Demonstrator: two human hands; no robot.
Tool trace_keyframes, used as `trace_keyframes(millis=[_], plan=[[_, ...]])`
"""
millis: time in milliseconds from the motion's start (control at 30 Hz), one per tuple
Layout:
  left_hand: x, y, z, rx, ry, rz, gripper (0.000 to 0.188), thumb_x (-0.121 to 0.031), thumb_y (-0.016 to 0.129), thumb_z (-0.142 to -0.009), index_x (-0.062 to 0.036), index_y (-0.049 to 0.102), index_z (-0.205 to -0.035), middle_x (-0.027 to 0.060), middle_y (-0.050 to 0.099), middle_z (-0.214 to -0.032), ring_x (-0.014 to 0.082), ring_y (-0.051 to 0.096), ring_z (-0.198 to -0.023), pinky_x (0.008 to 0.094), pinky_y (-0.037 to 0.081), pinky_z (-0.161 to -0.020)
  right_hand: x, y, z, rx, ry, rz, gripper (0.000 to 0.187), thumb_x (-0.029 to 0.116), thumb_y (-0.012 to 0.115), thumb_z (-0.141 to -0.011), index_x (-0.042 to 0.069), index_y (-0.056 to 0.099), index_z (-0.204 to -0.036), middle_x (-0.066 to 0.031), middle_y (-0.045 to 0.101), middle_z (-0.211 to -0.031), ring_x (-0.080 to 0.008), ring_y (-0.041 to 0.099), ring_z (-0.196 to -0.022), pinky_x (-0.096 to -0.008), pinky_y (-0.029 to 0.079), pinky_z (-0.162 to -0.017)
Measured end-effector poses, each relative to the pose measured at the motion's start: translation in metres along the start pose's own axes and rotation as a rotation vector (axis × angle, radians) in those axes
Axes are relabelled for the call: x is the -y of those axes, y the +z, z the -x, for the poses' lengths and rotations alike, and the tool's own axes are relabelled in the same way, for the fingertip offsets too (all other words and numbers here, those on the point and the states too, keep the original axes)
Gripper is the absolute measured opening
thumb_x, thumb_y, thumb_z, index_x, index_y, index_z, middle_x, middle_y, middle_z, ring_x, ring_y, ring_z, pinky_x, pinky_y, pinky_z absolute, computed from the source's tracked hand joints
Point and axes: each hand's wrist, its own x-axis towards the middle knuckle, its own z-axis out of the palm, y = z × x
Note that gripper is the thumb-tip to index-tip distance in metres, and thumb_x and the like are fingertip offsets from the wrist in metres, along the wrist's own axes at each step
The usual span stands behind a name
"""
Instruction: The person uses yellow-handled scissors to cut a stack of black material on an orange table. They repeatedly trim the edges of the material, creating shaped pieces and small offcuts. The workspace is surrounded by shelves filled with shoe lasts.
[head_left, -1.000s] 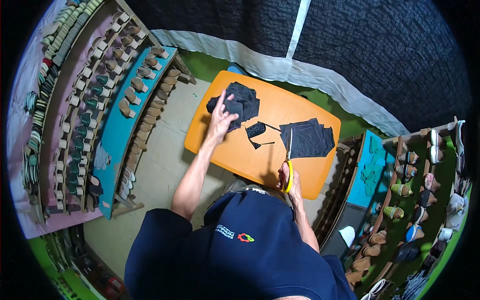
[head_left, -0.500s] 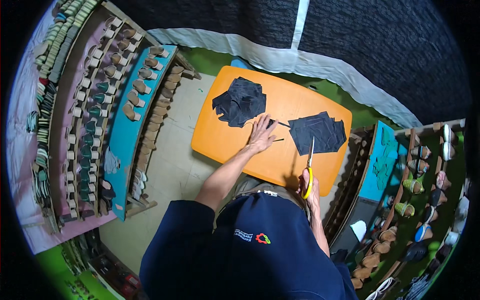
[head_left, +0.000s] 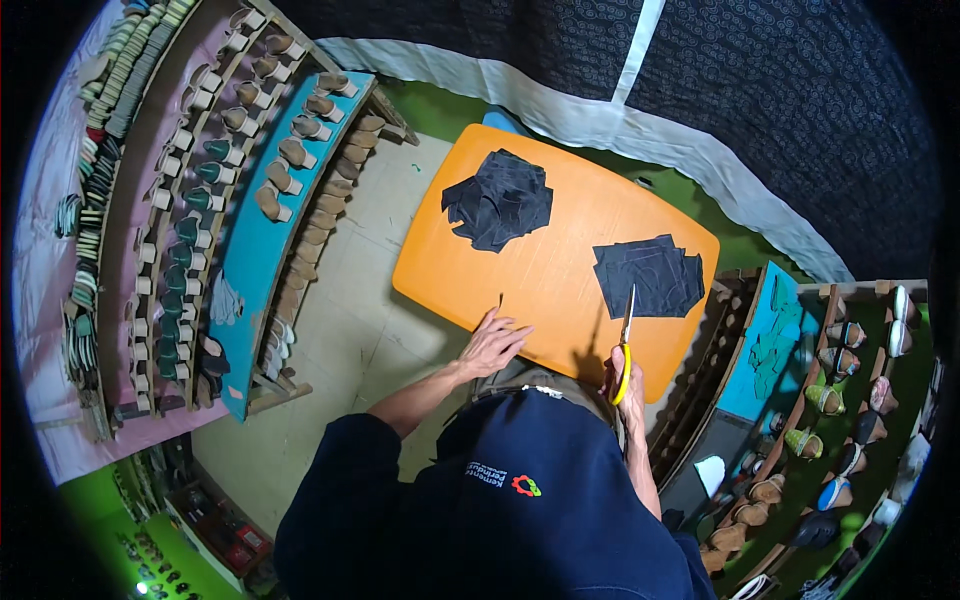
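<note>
My right hand grips scissors with yellow handles at the near right part of the orange table. Their metal blades point away from me, tips over the lower edge of a stack of dark fabric pieces. My left hand is at the table's near edge, fingers stretched out and apart. A small dark scrap shows just beyond its fingertips; whether they touch is unclear. Toward the far left of the tabletop lies a second, looser heap of dark fabric pieces.
Racks of shoes on lasts stand to the left beside a blue board. At right are another shoe rack and a blue panel with green pieces. A dark patterned curtain hangs behind the table.
My left hand has drawn back from the table's middle to its near edge. The narrow dark scraps have left the middle. The scissors stay in my right hand; the view has shifted slightly.
</note>
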Motion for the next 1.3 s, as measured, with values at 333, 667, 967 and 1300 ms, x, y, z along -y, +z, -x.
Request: trace_keyframes(millis=[333,667,967,1300], plan=[[0.135,-0.078,-0.143,-0.816,-0.398,-0.208,0.042,-0.029,0.054,-0.1,-0.0012,0.059,-0.131,0.0223,0.056,-0.136,0.0425,0.047,-0.129,0.0505,0.034,-0.111,0.017,0.0,-0.012,-0.021,0.005,0.098,0.051,0.058,0.066,-0.091,0.007,0.06,-0.084,0.002,0.048,-0.06,-0.0101,0.048,-0.049,-0.0279,0.041,-0.046],[0.16,-0.127,-0.189,-0.423,-0.42,-0.07,0.052,-0.015,0.087,-0.067,-0.0071,0.068,-0.114,0.0135,0.062,-0.104,0.0336,0.058,-0.105,0.0426,0.047,-0.093,-0.002,-0.017,-0.016,-0.124,0.042,-0.032,0.051,0.058,0.07,-0.088,0.009,0.058,-0.078,0.0046,0.044,-0.059,-0.0082,0.046,-0.049,-0.027,0.039,-0.047],[0.163,-0.129,-0.225,-0.481,-0.576,0.158,0.04,-0.027,0.087,-0.074,-0.0003,0.072,-0.099,0.0174,0.073,-0.094,0.0334,0.068,-0.09,0.0407,0.052,-0.083,-0.005,-0.02,-0.019,-0.151,0.064,0.002,0.057,0.062,0.068,-0.087,0.006,0.058,-0.08,0.0017,0.047,-0.057,-0.0107,0.05,-0.046,-0.0281,0.043,-0.046],[0.12,-0.123,-0.242,-0.727,-0.247,-0.411,0.035,-0.032,0.061,-0.095,-0.012,0.064,-0.124,0.0194,0.051,-0.138,0.038,0.038,-0.137,0.0595,0.021,-0.117,-0.015,-0.032,-0.023,-0.196,0.095,-0.031,0.058,0.062,0.07,-0.086,0.006,0.058,-0.076,0.0022,0.047,-0.058,-0.0097,0.05,-0.047,-0.0287,0.042,-0.046]])
